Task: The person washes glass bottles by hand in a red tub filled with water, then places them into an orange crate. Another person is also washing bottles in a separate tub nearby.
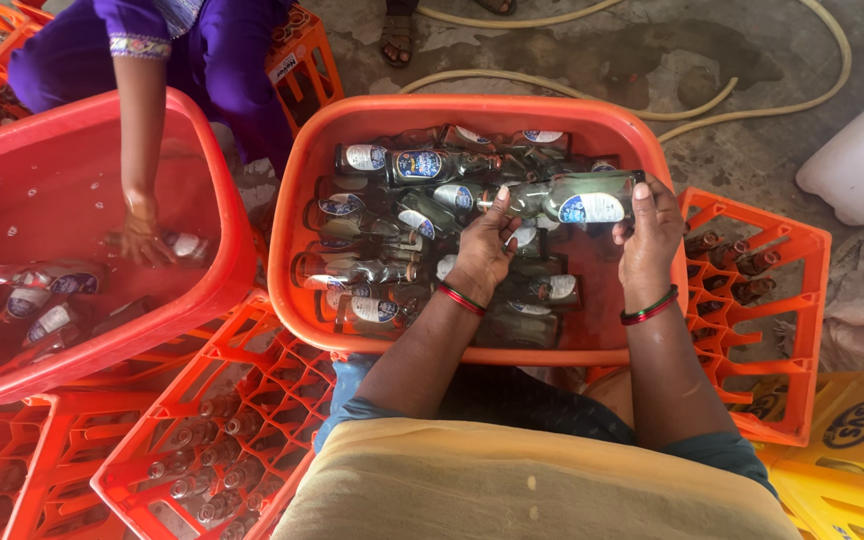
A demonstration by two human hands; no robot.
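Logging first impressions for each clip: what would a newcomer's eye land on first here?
The big orange tub at centre, full of labelled glass bottles lying in water, draws the eye first. Over it, the left hand and right hand hold one clear bottle level between them. At left, another person's hand reaches into a second red tub, with orange crates around.
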